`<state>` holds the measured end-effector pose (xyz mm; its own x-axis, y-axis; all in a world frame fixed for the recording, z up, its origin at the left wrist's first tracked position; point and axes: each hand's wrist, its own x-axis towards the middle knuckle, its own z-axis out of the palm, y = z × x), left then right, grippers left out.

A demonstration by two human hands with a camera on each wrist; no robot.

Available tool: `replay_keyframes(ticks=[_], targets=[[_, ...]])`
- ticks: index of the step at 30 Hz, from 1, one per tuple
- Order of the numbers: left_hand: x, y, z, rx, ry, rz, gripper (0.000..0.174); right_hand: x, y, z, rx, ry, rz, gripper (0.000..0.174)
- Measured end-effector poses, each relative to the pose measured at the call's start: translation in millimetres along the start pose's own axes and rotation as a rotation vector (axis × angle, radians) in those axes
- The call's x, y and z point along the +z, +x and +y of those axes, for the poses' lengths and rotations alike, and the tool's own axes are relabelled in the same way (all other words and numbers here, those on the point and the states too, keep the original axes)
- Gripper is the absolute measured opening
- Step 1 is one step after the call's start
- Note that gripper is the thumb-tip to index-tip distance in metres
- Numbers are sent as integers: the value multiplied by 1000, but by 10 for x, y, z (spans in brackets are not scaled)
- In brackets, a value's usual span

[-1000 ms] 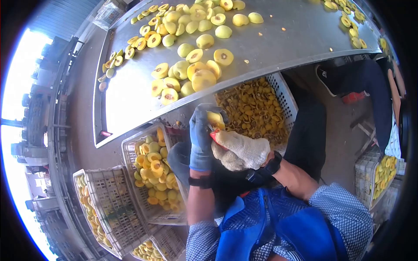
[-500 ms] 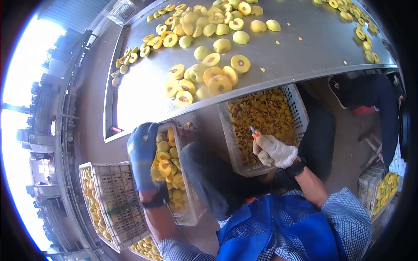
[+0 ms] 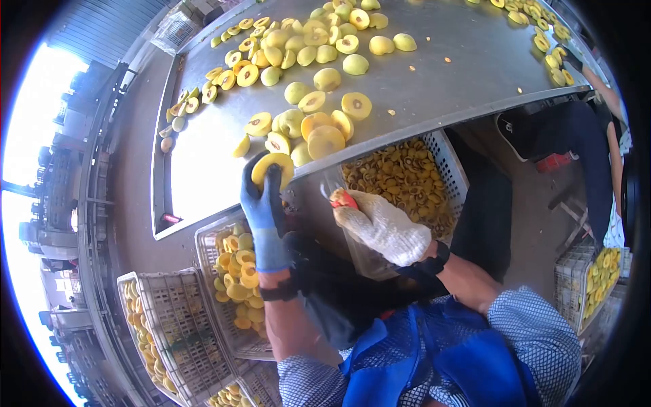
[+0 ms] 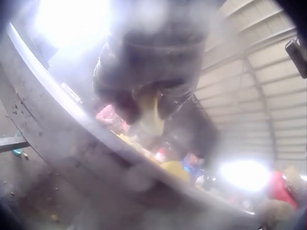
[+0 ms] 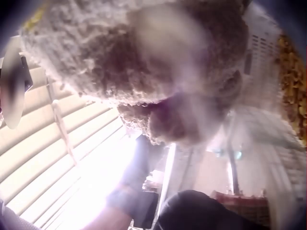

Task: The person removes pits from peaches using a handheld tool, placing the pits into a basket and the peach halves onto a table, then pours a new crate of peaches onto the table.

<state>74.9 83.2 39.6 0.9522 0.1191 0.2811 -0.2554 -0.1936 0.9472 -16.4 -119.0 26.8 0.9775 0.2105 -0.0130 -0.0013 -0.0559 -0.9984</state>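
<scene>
My left hand (image 3: 263,210), in a blue-grey glove, grips a yellow peach half (image 3: 281,162) at the near edge of the metal table. In the left wrist view that peach half (image 4: 152,115) shows blurred between dark gloved fingers. My right hand (image 3: 386,227), in a fuzzy white glove, holds a small tool with a red handle (image 3: 345,199) and a thin metal tip, pointing toward the left hand but apart from it. The right wrist view is filled by the glove (image 5: 105,62); the tool is hidden there. More peach halves (image 3: 325,142) lie beyond the left hand on the table.
Under the table edge stands a white crate (image 3: 447,159) of brownish fruit scraps. A crate (image 3: 207,237) of pitted halves is left of my knees, beside another slatted crate (image 3: 180,319). At right, another person's legs (image 3: 563,136) and a filled crate (image 3: 569,285) show.
First both hands met over a peach half. Then the left hand moved over the left crate, holding nothing visible. Now it grips a peach half at the table edge, and the right hand has come closer.
</scene>
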Motion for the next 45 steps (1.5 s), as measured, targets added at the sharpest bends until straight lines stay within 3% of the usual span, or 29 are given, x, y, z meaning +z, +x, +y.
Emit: replay_keyframes(ticks=[5,9,12,13,16,17,23,27,30,33,35,37,41,42,43,45], targets=[[327,-553,248,-67,-177,60,32,95,-21,-240,-4,-206,92,35],[436,-692,212,-127,-190,51,31,71,-145,-323,94,-313,126,35],[567,-694,149,-155,-273,148,36,35,-206,-303,71,-292,153,35],[611,-713,265,-119,-207,127,41,24,-193,-295,71,-297,138,36],[617,-664,122,-69,-380,-30,46,-15,-132,-276,93,-298,105,37],[651,-686,100,-131,-466,0,47,-26,-117,-277,113,-294,94,37],[777,-667,95,-167,-290,70,42,45,-77,-60,141,-209,94,40],[731,-618,-83,-178,-220,-8,38,17,-111,-68,205,-205,30,42],[728,-617,-68,-210,-235,-23,37,47,-78,42,122,-68,23,43],[714,-612,-95,-245,-305,-95,36,49,-111,170,-4,-145,18,41],[696,-591,-1,-273,-374,-206,34,60,-192,125,212,293,-63,34],[696,-567,90,-277,-392,-275,36,31,-217,76,342,551,-168,30],[702,-571,-1,-254,-498,-359,43,-41,-233,70,449,773,-326,32],[724,-626,-27,-332,-645,-358,46,-33,-255,79,480,849,-339,32],[757,-696,-43,-407,-792,-355,49,-52,-243,214,609,1224,-451,32],[797,-728,-68,-451,-930,-385,57,-100,-304,184,495,970,-361,32]])
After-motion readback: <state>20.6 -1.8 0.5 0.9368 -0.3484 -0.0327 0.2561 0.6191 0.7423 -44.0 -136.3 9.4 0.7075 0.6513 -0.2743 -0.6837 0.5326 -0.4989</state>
